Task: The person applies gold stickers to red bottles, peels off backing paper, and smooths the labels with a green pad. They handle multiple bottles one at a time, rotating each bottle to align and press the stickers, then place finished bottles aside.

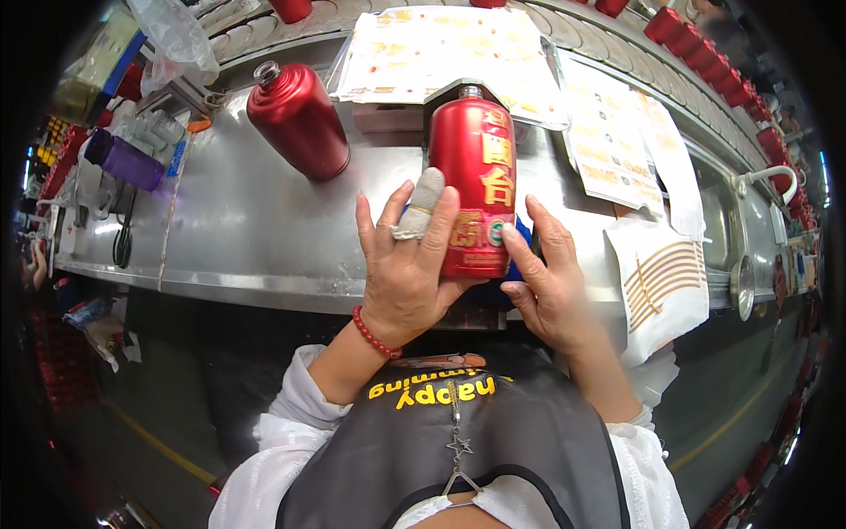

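Observation:
A glossy red bottle [470, 154] with gold lettering and a small green round mark lies in front of me, its clear neck pointing away. Behind its neck shows the edge of a dark angular holder [429, 110]. My left hand [407, 264] steadies the bottle from the left, index finger along its side and thumb at the base. A grey cloth finger cover [426, 198] sits on one of its fingers. With fingers apart, my right hand [553, 282] touches the lettering near the lower right with its index fingertip. Blue material [523, 233] peeks out beside the bottle.
Another red bottle [300, 123] without lettering stands to the left. Printed decal sheets [449, 53] lie behind the holder, with more sheets [608, 132] at right. A white sheet with gold curved strips [665, 282] hangs over the front edge. Scissors [122, 242] and a purple cup [123, 160] are far left.

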A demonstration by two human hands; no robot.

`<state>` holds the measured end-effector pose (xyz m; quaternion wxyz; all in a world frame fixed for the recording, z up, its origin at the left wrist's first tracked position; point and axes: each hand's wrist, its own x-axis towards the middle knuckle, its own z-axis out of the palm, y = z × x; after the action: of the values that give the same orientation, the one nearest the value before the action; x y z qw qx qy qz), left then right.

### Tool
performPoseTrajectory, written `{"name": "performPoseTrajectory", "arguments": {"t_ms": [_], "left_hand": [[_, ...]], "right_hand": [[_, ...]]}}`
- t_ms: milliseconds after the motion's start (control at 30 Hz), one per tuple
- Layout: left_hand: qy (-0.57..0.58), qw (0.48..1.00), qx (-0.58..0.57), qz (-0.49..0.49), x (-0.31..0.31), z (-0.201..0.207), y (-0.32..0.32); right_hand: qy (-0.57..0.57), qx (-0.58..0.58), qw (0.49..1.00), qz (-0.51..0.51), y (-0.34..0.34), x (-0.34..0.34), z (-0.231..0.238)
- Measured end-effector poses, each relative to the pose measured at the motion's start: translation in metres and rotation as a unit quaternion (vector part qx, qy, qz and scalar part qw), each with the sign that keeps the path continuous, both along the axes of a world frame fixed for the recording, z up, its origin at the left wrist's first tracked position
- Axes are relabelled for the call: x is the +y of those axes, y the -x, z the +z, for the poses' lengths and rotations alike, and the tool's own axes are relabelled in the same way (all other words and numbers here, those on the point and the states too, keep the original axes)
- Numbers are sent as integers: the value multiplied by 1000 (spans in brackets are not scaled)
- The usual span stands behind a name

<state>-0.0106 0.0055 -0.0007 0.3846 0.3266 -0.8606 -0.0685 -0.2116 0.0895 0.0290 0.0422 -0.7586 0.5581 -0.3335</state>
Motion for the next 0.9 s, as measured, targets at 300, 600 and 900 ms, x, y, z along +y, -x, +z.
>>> {"name": "performPoseTrajectory", "arguments": {"t_ms": [300,600,900], "left_hand": [[-26,999,-20,-12,2,7,1],[-52,998,32,-8,2,-5,1],[-49,999,-19,-9,-1,-14,-2]], "right_hand": [[7,-9,1000,10,8,2,-9],[-46,-388,909,-147,-5,-7,30],[-73,-485,856,-162,9,-23,-7]]}}
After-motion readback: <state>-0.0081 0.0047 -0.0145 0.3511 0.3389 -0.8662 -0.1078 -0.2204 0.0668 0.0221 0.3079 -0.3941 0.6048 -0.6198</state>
